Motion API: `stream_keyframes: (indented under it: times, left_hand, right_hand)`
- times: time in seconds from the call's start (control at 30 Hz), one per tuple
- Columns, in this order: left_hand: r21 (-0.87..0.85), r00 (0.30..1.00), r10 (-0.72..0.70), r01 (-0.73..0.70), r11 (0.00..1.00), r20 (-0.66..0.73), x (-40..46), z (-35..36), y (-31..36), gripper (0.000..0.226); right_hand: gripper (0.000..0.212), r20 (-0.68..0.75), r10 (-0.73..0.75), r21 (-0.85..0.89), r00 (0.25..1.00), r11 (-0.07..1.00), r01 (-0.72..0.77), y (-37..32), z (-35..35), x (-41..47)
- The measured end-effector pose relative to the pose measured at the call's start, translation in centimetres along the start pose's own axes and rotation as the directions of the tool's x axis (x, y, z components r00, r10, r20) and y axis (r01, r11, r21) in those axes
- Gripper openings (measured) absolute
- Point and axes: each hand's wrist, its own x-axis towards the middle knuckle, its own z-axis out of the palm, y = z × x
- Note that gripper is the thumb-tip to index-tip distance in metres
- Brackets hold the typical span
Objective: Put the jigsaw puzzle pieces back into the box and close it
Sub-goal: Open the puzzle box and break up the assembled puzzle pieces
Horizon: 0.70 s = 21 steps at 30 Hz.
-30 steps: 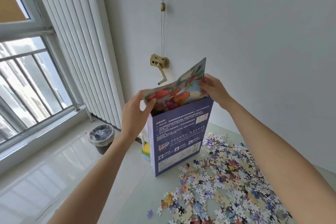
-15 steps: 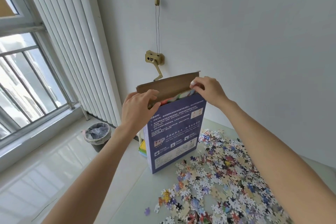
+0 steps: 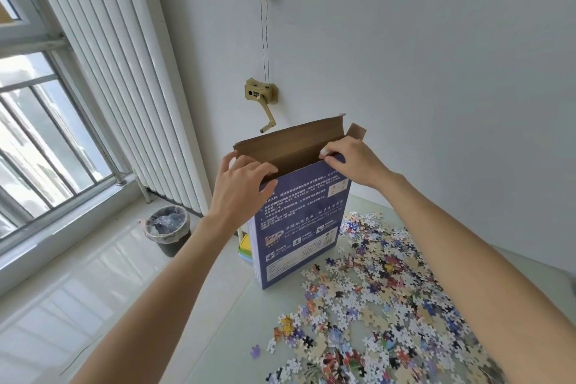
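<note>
A tall purple puzzle box [image 3: 299, 227] stands upright on the pale table [image 3: 224, 321], its brown top flap [image 3: 290, 142] raised and its mouth open. My left hand [image 3: 241, 184] rests at the box's upper left corner, fingers over the front rim. My right hand [image 3: 349, 159] pinches the front rim at the upper right corner, beside a small side flap [image 3: 357, 131]. A wide heap of loose jigsaw pieces [image 3: 383, 305] lies spread on the table to the right of the box and in front of it. One purple piece [image 3: 255, 351] lies apart.
A wall-mounted brass crank [image 3: 261, 100] with its cord hangs just behind the box. A lined waste bin [image 3: 168, 231] stands on the floor at left, near the white radiator [image 3: 124, 87] and window. Something yellow and green [image 3: 245, 245] sits behind the box's left edge.
The colourful picture sheet has gone down into the box and out of sight. The brown flap has swung upright, and both hands now sit at the rim corners.
</note>
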Motion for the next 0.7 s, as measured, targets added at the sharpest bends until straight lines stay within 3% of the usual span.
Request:
stream_keyframes:
  times: [0.1, 0.23, 0.3, 0.4, 0.47, 0.57, 0.63, 0.7]
  left_hand:
    - [0.034, 0.996, 0.049, -0.046, 0.998, -0.077, -0.2, 0.2, 0.3, 0.019]
    - [-0.011, 0.959, 0.132, -0.139, 0.99, -0.252, -0.7, 0.0, 1.5, 0.022]
    - [-0.071, 0.916, 0.178, -0.216, 0.974, -0.359, -1.2, -0.2, 2.5, 0.019]
    - [-0.21, 0.912, 0.182, -0.272, 0.939, -0.367, -3.7, 0.4, 5.2, 0.018]
    - [-0.334, 0.956, 0.149, -0.231, 0.914, -0.252, -6.3, 1.8, 7.4, 0.019]
    - [-0.44, 0.996, 0.048, -0.012, 0.898, 0.072, -11.0, 5.0, 9.4, 0.022]
    - [-0.445, 0.941, -0.022, 0.18, 0.877, 0.338, -14.2, 8.2, 10.2, 0.03]
    - [-0.364, 0.829, -0.074, 0.321, 0.874, 0.554, -17.2, 11.6, 10.5, 0.042]
  right_hand:
    - [0.021, -0.058, -0.057, -0.095, 0.997, 0.994, 0.051, -0.7, -0.1, -0.6]
    - [0.02, -0.254, -0.209, -0.256, 0.944, 0.956, 0.143, -2.8, -0.7, -2.7]
    - [0.021, -0.332, -0.21, -0.263, 0.92, 0.957, 0.123, -3.8, -0.8, -4.9]
    - [0.019, -0.354, -0.096, -0.185, 0.93, 0.982, 0.031, -4.2, 0.9, -10.7]
    - [0.019, -0.299, 0.028, -0.115, 0.954, 0.991, -0.065, -3.5, 3.2, -15.8]
    - [0.019, -0.147, 0.262, -0.043, 0.954, 0.962, -0.271, -2.3, 7.0, -23.1]
    - [0.026, -0.009, 0.417, -0.056, 0.909, 0.907, -0.417, -1.3, 9.4, -27.8]
    - [0.034, 0.095, 0.528, -0.077, 0.844, 0.849, -0.523, 0.1, 11.5, -31.8]
